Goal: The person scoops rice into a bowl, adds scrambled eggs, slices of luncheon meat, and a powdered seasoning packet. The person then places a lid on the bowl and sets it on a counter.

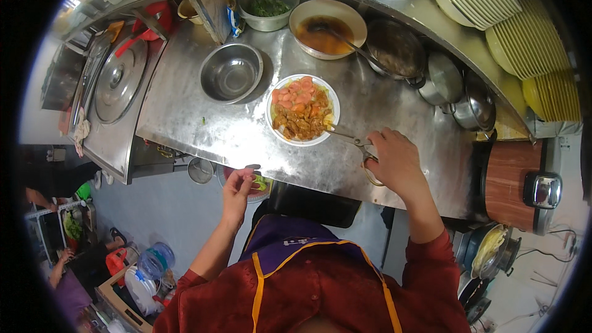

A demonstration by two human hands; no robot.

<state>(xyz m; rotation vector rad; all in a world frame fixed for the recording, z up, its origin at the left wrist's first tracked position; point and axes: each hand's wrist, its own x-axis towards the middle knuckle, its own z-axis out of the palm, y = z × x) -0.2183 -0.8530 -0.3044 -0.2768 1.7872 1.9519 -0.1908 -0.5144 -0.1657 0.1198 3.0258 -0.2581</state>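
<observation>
My right hand (pixel 394 157) is closed on the handles of a pair of scissors (pixel 359 142). Their blades point left, with the tips at the right rim of a round white plate (pixel 271 110). Pink sausage slices (pixel 293 94) cover the plate's upper left, and brown saucy meat pieces (pixel 299 122) fill its lower part. My left hand (pixel 236 194) is at the table's front edge, its fingertips pinched together. Something small and pinkish may be between them; I cannot make it out. An empty steel bowl (pixel 208 73) stands left of the plate.
Along the back of the steel table (pixel 179 108) stand a bowl of chopped greens (pixel 265 23), a bowl of brown broth (pixel 354 21) with a ladle, and several pots (pixel 394 49). Stacked plates (pixel 533 43) fill the shelf at right. Another person's hand (pixel 65 255) shows at lower left.
</observation>
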